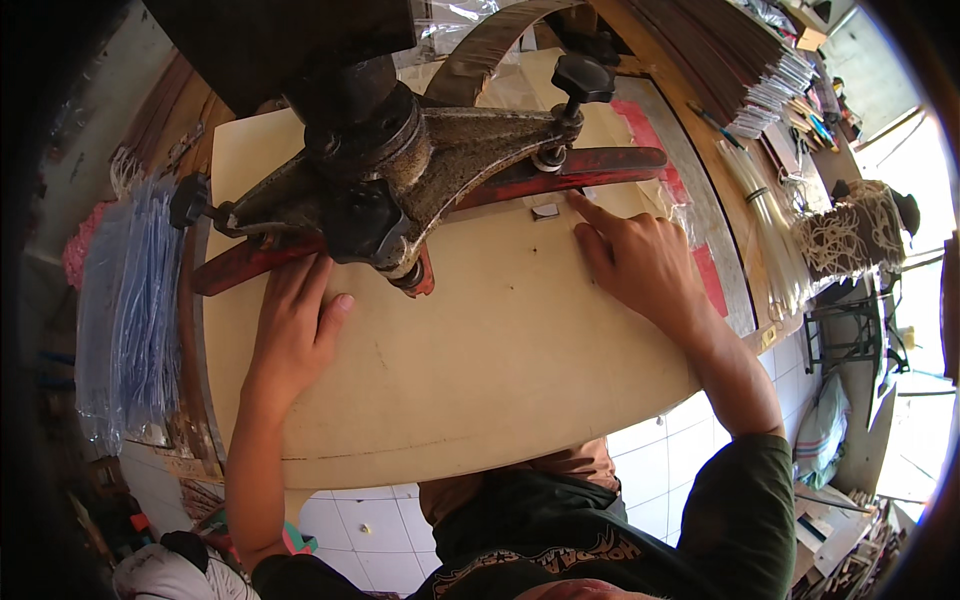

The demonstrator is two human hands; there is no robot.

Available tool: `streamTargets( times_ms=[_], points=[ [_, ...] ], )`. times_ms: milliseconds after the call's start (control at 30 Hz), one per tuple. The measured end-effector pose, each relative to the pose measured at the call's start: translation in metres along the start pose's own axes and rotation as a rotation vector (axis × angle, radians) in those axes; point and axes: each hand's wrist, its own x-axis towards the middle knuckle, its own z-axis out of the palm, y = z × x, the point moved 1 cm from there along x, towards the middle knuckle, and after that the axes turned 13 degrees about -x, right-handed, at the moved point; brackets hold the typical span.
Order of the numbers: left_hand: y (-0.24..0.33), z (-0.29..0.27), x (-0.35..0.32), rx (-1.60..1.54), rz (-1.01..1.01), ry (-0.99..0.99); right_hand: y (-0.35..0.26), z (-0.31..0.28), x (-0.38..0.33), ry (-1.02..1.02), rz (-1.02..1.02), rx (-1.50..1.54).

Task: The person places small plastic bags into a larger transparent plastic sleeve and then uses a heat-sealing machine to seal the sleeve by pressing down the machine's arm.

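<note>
A cream board [450, 350] lies in front of me beneath a metal press head [470, 130] with black knobs. Across the press runs a long red bar [610, 165], worn along its edges. My left hand [290, 340] rests flat on the board at the bar's left part, thumb apart, its fingertips hidden under the bar. On the other side my right hand [640, 262] lies on the board with its index finger stretched toward the bar's front edge; the other fingers are partly bent. A small dark-and-silver piece [545, 212] lies left of that fingertip.
A bundle of clear bluish plastic sleeves [130, 310] hangs at the left edge. At the right are a stack of brown, plastic-edged pieces [720, 60], clear strips [765, 235] and a brown bundle with pale strings [860, 235]. Red tape [709, 280] marks the grey plate.
</note>
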Motion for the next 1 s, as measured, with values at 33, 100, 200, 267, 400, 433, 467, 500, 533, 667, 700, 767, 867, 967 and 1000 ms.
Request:
streamTargets(
  times_ms=[33, 100, 200, 267, 400, 433, 467, 500, 533, 667, 700, 767, 867, 967, 1000],
  points=[
    [0.0002, 0.0000, -0.0003, 0.000, -0.004, -0.001, -0.0003, 0.0011, 0.0002, 0.001, -0.002, 0.000],
    [0.0004, -0.0006, -0.0006, 0.001, -0.012, -0.002, -0.0014, 0.0027, 0.0002, 0.016, -0.007, -0.028],
    [-0.0018, -0.0001, -0.0019, -0.002, -0.014, -0.004, -0.0038, 0.0008, -0.0001, 0.026, -0.009, -0.085],
    [-0.0007, -0.0018, -0.0011, -0.004, -0.001, 0.001, -0.0048, -0.0006, 0.0000, 0.030, -0.012, -0.107],
    [-0.0008, -0.0018, -0.0007, -0.019, -0.001, -0.004, -0.0052, -0.0016, -0.0003, 0.018, -0.027, -0.121],
    [-0.0009, -0.0019, -0.0008, -0.013, 0.002, -0.004, -0.0056, -0.0024, -0.0003, 0.012, -0.030, -0.126],
    [-0.0010, -0.0022, -0.0008, -0.008, 0.005, -0.003, -0.0057, -0.0022, 0.0001, 0.016, -0.035, -0.126],
    [-0.0010, -0.0020, -0.0006, -0.003, 0.008, -0.003, -0.0056, -0.0019, 0.0000, 0.020, -0.038, -0.128],
    [-0.0009, -0.0016, -0.0005, -0.006, 0.002, -0.005, -0.0054, -0.0016, 0.0000, 0.023, -0.041, -0.129],
    [-0.0010, -0.0018, -0.0010, -0.014, -0.025, -0.018, -0.0050, -0.0007, -0.0003, 0.027, -0.054, -0.135],
    [-0.0010, -0.0019, -0.0007, -0.017, -0.030, -0.022, -0.0038, 0.0010, -0.0008, 0.039, -0.064, -0.145],
    [-0.0002, -0.0015, -0.0006, -0.018, -0.041, -0.023, -0.0022, 0.0032, -0.0012, 0.057, -0.075, -0.156],
    [0.0003, -0.0011, -0.0013, -0.009, -0.044, -0.022, -0.0016, 0.0054, -0.0017, 0.070, -0.081, -0.152],
    [-0.0021, -0.0002, -0.0019, -0.001, -0.026, -0.020, -0.0027, 0.0061, -0.0016, 0.079, -0.098, -0.156],
    [-0.0028, -0.0010, -0.0022, 0.004, -0.018, -0.018, -0.0034, 0.0062, -0.0016, 0.082, -0.108, -0.160]
  ],
)
